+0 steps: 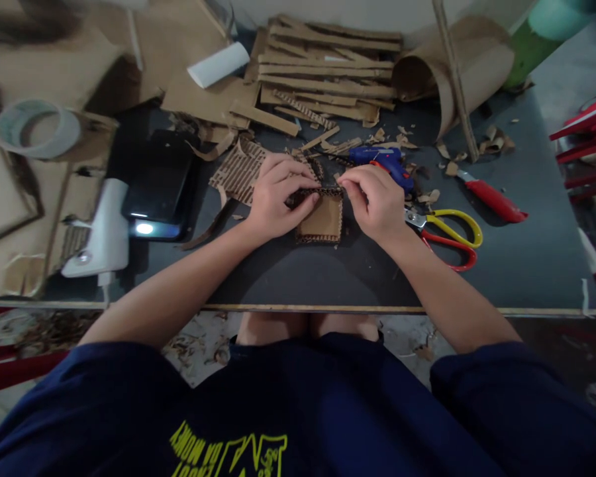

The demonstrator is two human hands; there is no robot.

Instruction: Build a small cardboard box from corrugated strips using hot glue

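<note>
A small square cardboard box [320, 218] with corrugated edging lies on the dark table in front of me. My left hand [284, 199] grips its back left part, thumb on the inner side and fingers over the far edge. At the back right corner my right hand [375, 202] is closed in a pinch; whatever sits between its fingertips is too small to make out. Just behind that hand lies a blue glue gun [385, 162], partly hidden. Yellow-and-red-handled scissors [449, 235] rest beside my right wrist. A ridged cardboard sheet [236, 169] lies behind my left hand.
Cardboard strips [330, 66] are stacked at the back, near a rolled cardboard tube [469, 73]. A red-handled knife [494, 199] lies to the right. On the left are a tape roll [67, 132], a black device [156, 175] and a white lamp-like device [99, 232]. Scraps are scattered about.
</note>
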